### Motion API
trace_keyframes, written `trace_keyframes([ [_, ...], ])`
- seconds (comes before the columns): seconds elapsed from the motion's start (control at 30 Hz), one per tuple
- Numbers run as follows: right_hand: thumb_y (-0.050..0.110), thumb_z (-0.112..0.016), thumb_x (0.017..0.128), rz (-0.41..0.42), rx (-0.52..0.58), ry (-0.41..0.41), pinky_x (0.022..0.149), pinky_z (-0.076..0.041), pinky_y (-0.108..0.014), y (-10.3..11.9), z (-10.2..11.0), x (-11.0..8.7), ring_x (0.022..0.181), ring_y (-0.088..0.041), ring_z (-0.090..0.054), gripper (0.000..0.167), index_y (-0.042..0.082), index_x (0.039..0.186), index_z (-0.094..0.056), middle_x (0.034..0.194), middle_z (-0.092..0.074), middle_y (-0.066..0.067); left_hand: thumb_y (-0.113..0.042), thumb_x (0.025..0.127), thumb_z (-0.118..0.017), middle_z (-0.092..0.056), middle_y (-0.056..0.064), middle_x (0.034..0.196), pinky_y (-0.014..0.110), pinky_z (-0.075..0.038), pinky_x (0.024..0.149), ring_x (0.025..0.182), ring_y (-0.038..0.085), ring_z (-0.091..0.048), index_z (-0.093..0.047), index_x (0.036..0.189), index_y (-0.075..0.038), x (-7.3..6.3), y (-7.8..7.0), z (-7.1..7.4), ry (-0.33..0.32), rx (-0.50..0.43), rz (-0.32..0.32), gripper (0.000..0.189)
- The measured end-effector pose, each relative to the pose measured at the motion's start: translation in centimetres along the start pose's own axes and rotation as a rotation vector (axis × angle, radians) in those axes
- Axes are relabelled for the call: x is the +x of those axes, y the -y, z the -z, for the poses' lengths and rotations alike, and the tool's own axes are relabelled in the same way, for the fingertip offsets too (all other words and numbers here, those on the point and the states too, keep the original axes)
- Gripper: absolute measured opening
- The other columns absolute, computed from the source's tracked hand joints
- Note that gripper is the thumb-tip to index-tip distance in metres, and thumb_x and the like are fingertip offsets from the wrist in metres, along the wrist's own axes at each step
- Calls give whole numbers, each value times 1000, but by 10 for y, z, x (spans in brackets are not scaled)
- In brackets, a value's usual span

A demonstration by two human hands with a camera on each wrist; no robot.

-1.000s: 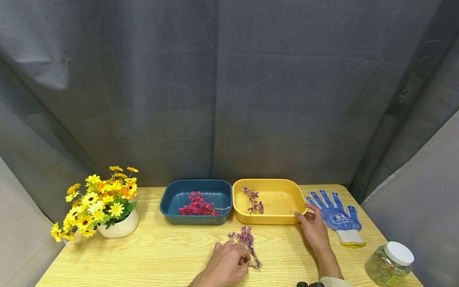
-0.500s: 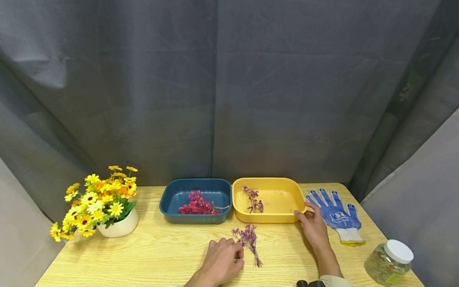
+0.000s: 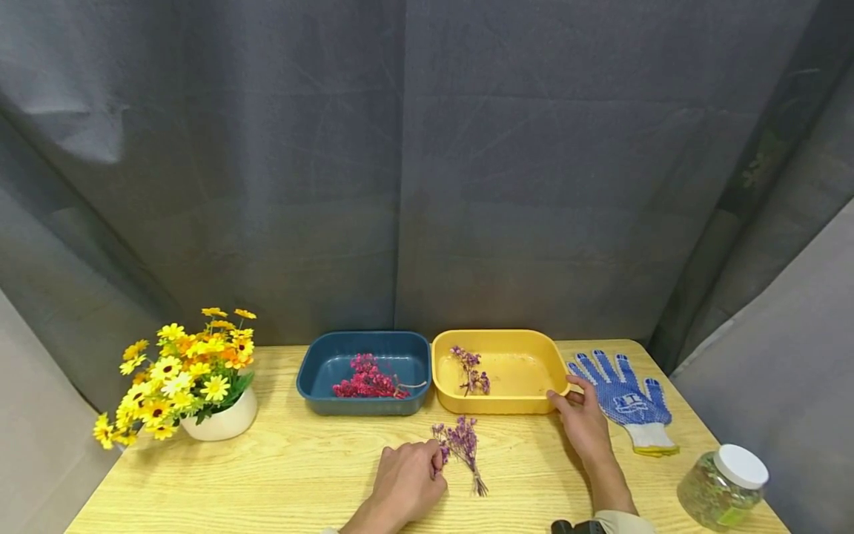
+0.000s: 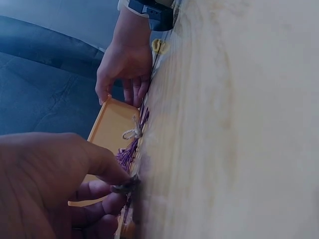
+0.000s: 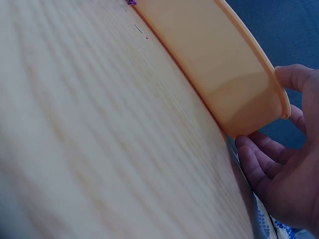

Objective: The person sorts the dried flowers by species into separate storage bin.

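A small purple dried-flower sprig is pinched between the thumb and fingers of my left hand, low over the table. Right beside it, a bunch of purple dried flowers lies with its stems toward me. In the left wrist view, twine ties those stems. My right hand grips the near right corner of the yellow tray, the thumb at the rim and the other fingers against the outer wall. Inside that tray, purple flower sprigs lie toward the left.
A blue tray with a pink dried-flower bunch adjoins the yellow one. Potted yellow flowers stand at the left. On the right are a blue dotted work glove and a white-lidded clear jar. A grey curtain hangs behind.
My left hand has moved left and slightly away from me, from the bunch's stems to beside its flower heads, and the sprig now sits apart from the bunch. My right hand has stayed put.
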State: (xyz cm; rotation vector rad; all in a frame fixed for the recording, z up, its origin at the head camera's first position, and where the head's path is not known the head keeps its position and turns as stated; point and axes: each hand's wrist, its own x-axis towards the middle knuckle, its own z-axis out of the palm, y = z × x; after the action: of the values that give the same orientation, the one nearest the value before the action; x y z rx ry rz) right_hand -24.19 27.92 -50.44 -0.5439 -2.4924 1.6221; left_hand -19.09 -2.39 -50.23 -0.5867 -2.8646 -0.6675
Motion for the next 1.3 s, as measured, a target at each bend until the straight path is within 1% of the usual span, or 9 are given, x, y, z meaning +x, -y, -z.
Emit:
trace_keyframes([
  [0.13, 53, -57, 91, 0, -2, -7, 85, -39, -32, 1, 0, 0, 115, -29, -51, 71, 21, 148, -28, 135, -47, -16, -13, 68, -64, -40, -19, 52, 30, -29, 62, 53, -1, -40, -53, 72, -26, 1, 1, 0, -31, -4, 19, 17],
  [0.23, 53, -58, 91, -4, 0, -9, 85, -39, -32, 1, 0, 0, 114, -29, -51, 72, 21, 148, -28, 135, -47, -16, -16, 68, -65, -41, -21, 54, 31, -32, 63, 54, -2, -41, -57, 80, -26, 2, 1, 2, -49, -10, 23, 18],
  [0.4, 53, -58, 91, -3, 6, -5, 86, -39, -32, 0, 0, 1, 116, -29, -51, 71, 22, 148, -28, 136, -47, -16, -19, 70, -65, -43, -25, 57, 32, -38, 68, 54, -5, -41, -63, 98, -25, 5, -1, 1, -76, -32, 26, 29],
  [0.53, 54, -57, 91, 4, 9, -4, 83, -40, -27, -1, 1, 1, 117, -28, -51, 71, 22, 148, -29, 136, -47, -16, -17, 70, -65, -46, -25, 60, 29, -39, 69, 56, -6, -41, -65, 105, -25, 7, -2, 0, -122, -77, 7, 36],
  [0.67, 54, -57, 91, 8, 12, -3, 81, -41, -23, -1, 1, 2, 118, -27, -51, 71, 21, 148, -29, 137, -47, -16, -17, 70, -66, -51, -23, 64, 26, -40, 67, 59, -5, -45, -67, 104, -25, 9, -5, 2, -190, -126, -30, 36],
  [0.83, 53, -58, 91, 8, 14, -2, 81, -41, -22, -1, 0, 1, 118, -27, -51, 71, 20, 148, -29, 137, -47, -16, -16, 70, -67, -55, -22, 66, 23, -44, 67, 63, -4, -49, -68, 100, -24, 15, -8, 5, -261, -175, -64, 30],
  [1.0, 51, -58, 92, 9, 5, -7, 80, -41, -23, -1, -2, 1, 116, -26, -52, 69, 21, 147, -30, 136, -48, -15, -16, 72, -67, -57, -19, 67, 23, -44, 67, 60, -4, -46, -68, 97, -24, 27, -15, 11, -295, -175, -87, 26],
  [1.13, 53, -58, 91, 9, 0, -14, 82, -40, -25, -1, -2, 2, 116, -27, -52, 70, 22, 147, -30, 135, -49, -16, -18, 73, -66, -58, -17, 68, 22, -43, 64, 63, -1, -50, -67, 95, -24, 40, -21, 17, -327, -160, -109, 23],
  [1.3, 51, -58, 92, 6, 3, -12, 83, -40, -27, -2, -1, 1, 118, -28, -52, 69, 22, 147, -29, 136, -48, -16, -19, 75, -66, -59, -13, 69, 21, -43, 61, 61, 1, -51, -66, 96, -21, 55, -26, 22, -336, -162, -128, 21],
])
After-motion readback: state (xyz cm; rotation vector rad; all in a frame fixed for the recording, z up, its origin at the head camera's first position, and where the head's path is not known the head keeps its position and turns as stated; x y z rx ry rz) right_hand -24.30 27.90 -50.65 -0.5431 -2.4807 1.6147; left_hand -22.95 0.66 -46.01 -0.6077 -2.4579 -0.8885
